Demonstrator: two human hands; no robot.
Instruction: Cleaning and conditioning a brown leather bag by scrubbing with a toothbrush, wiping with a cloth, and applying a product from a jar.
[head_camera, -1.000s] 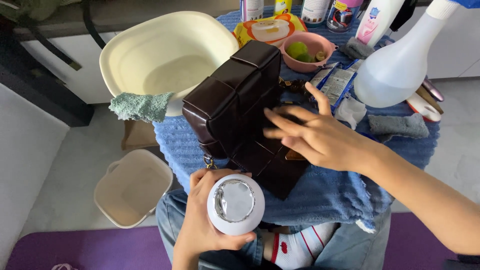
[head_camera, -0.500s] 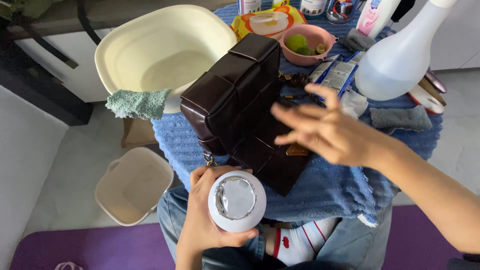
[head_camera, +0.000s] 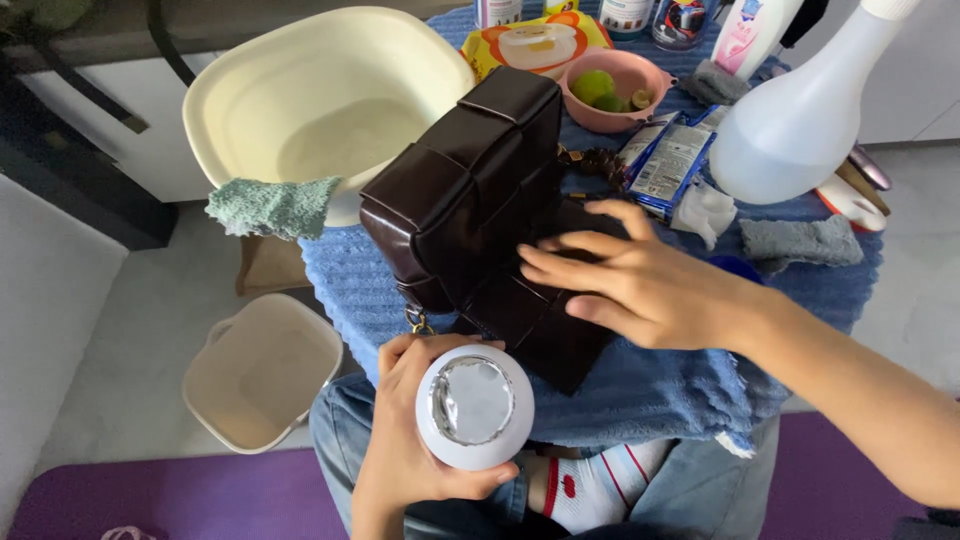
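A dark brown quilted leather handbag (head_camera: 460, 190) stands on a blue towel (head_camera: 660, 385) with its flap lying open toward me. My right hand (head_camera: 625, 280) rests flat on that flap, fingers spread and pointing left. My left hand (head_camera: 405, 450) is wrapped around a white round jar (head_camera: 472, 408), held low over my lap. The jar's mouth faces the camera and shows a silver foil seal.
A cream basin (head_camera: 330, 100) with a green cloth (head_camera: 272, 205) on its rim sits left. A smaller cream tub (head_camera: 262, 372) is on the floor. A large white spray bottle (head_camera: 800, 115), a pink bowl of limes (head_camera: 618, 88), sachets (head_camera: 670, 160) and a grey cloth (head_camera: 800, 240) crowd the back right.
My right hand swept to the right and lifted slightly, then came back left and down onto the bag's flap. The jar in my left hand stayed put.
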